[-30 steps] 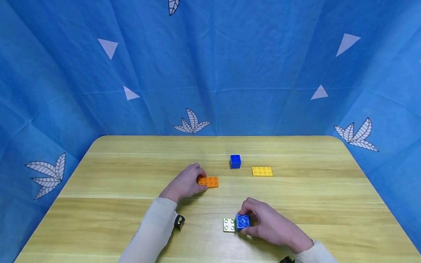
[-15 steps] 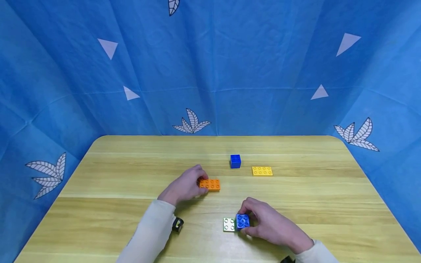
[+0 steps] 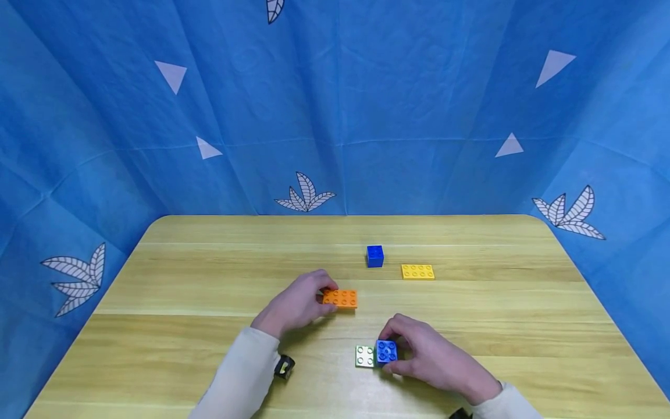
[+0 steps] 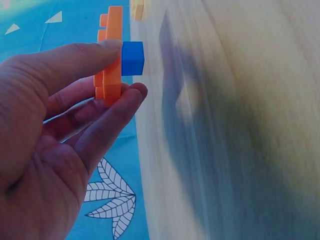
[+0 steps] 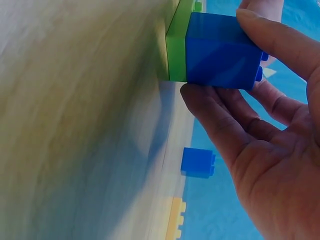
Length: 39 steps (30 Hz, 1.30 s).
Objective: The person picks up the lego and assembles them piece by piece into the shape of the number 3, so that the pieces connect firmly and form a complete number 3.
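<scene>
My left hand (image 3: 298,302) pinches an orange eight-stud brick (image 3: 345,299) by its left end. In the left wrist view the orange brick (image 4: 113,60) is held off the table, thumb on one side and fingertips on the other. My right hand (image 3: 437,359) grips a blue four-stud brick (image 3: 387,351) between thumb and fingers. That blue brick (image 5: 222,50) sits against the studded side of a low green brick (image 5: 177,47), over its right part. Four studs of the green brick (image 3: 364,357) show to the left, pale with glare in the head view.
A second blue brick (image 3: 374,256) stands farther back on the wooden table (image 3: 183,279). To its right lies a flat yellow brick (image 3: 417,272). A blue patterned cloth (image 3: 335,105) hangs behind the table and along both sides.
My left hand has brought the orange brick rightward and nearer to me, towards the green and blue bricks. The right hand has stayed in place on the blue brick.
</scene>
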Each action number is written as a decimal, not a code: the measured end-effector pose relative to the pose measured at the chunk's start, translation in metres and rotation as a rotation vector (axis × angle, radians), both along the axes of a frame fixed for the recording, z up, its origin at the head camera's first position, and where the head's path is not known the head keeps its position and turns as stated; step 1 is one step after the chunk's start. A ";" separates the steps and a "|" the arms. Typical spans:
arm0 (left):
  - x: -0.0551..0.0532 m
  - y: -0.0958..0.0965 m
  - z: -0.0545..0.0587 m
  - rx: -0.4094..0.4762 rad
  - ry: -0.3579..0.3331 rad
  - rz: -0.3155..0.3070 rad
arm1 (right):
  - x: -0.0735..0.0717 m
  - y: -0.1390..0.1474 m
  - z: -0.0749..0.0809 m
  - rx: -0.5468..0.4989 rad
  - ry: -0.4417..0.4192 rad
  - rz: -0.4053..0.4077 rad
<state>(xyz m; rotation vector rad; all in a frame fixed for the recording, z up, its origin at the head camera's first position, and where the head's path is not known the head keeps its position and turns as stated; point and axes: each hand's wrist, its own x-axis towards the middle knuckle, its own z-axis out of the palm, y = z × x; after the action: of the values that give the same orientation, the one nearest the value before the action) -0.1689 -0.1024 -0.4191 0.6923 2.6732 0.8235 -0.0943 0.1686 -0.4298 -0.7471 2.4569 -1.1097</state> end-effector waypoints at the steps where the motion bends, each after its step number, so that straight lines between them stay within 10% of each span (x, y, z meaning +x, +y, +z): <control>1: 0.001 0.000 0.000 0.005 0.000 -0.003 | 0.000 0.000 0.000 0.002 -0.003 -0.002; 39: 0.027 0.009 0.016 0.089 0.015 -0.078 | 0.000 0.003 0.000 -0.026 -0.041 0.016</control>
<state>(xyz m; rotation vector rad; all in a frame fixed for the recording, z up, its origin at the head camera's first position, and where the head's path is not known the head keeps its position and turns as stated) -0.1424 -0.0937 -0.4030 0.8208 2.6180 0.9246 -0.0943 0.1721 -0.4297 -0.7424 2.4026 -1.1419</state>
